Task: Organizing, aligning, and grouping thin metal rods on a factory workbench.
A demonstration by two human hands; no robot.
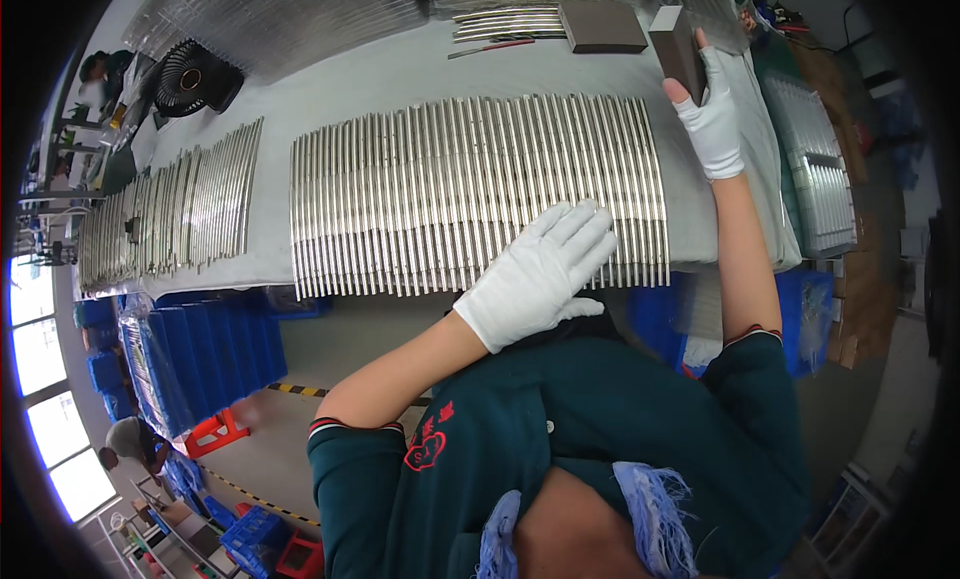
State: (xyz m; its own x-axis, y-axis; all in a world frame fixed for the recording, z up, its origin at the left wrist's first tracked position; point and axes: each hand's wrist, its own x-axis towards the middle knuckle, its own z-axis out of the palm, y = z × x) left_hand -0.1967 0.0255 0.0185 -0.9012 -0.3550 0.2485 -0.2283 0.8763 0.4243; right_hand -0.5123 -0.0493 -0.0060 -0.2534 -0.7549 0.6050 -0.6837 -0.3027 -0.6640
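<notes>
A long row of slim, shiny metal rods [400,194] lies side by side on the pale-covered table. My left hand [540,274], in a white glove, rests flat over the near right ends of the rods, fingers stretched out and holding nothing. At the table's right side, my right hand [714,129] wears a white glove with the thumb and a fingertip bare. Its thumb and fingers are around a dark brown block with a pale end [676,51]. A similar brown block [603,27] lies to the left of it.
A second batch of rods [175,209] lies at the left, near a black fan [197,79]. Several more rods [510,23] and a thin red-handled tool [492,49] are at the back. Clear plastic trays [280,19] stand behind. Blue crates [210,354] sit below the table.
</notes>
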